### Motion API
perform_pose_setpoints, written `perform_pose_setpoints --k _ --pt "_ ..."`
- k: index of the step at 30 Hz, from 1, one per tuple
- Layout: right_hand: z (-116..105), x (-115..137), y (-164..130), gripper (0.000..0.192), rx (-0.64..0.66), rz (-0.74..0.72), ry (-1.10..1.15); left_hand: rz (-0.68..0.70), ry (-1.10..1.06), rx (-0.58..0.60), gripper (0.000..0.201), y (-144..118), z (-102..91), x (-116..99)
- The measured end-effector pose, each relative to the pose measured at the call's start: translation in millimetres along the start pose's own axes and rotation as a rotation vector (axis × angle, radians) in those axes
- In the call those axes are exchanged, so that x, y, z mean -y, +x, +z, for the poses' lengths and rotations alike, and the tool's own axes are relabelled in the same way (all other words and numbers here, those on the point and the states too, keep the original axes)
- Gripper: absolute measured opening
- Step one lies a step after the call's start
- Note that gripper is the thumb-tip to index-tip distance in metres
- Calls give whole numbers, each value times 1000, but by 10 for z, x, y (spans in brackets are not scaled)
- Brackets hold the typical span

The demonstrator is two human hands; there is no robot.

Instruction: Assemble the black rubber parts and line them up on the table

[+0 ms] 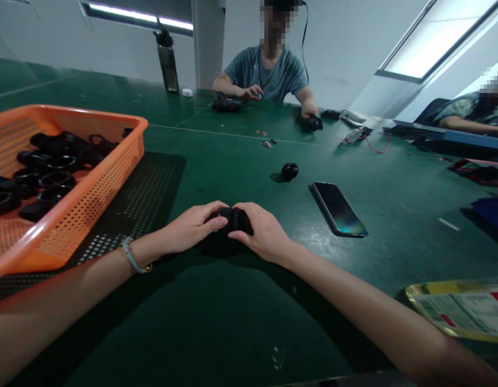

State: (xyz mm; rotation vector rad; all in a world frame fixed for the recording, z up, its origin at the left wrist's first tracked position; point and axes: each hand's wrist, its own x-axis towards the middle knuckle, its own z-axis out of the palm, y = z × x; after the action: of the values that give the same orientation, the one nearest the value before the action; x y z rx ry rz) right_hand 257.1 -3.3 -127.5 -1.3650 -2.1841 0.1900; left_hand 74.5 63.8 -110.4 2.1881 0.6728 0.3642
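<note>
Both my hands meet around a small black plastic part [235, 219] in front of me, just above or on the green table [233, 317]. My left hand [198, 226] grips its left end between thumb and fingers. On the other end, my right hand [263, 228] is curled with thumb and fingers closed. Much of the part is hidden by my fingers, so its exact kind cannot be made out. Beyond my right hand stands a black ring-shaped fitting [290, 171] on the table, apart from both hands.
An orange basket [107, 183] of black rings and parts stands at left. A phone [340, 209] lies right of my hands, a yellow-edged packet [459, 309] nearer. Across the table sit a person [265, 70], a power drill [226, 105] and a bottle [167, 62]. Another person is at far right.
</note>
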Motion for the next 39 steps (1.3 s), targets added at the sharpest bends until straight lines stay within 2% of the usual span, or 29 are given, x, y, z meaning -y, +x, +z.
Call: perform_pose_setpoints --k 3,9,16,22,27,32,39 --pt "40 15 -17 39 -58 -14 15 2 -30 -13 43 -7 29 -13" --pt "89 43 -17 46 -212 -63 40 -32 -163 -114 39 -32 116 -66" --pt "95 43 -1 49 -260 -120 -30 -82 -255 -159 45 -35 218 -123" --pt "101 127 -7 51 -280 -46 -38 -102 -172 -256 39 -48 280 -195" --pt "112 180 4 52 -306 130 6 -114 -111 -230 39 -43 299 -196" --pt "104 200 40 42 -362 243 52 -108 41 -191 40 -52 323 -210" --pt "99 265 103 34 -426 354 170 -34 34 -247 39 -51 343 -209"
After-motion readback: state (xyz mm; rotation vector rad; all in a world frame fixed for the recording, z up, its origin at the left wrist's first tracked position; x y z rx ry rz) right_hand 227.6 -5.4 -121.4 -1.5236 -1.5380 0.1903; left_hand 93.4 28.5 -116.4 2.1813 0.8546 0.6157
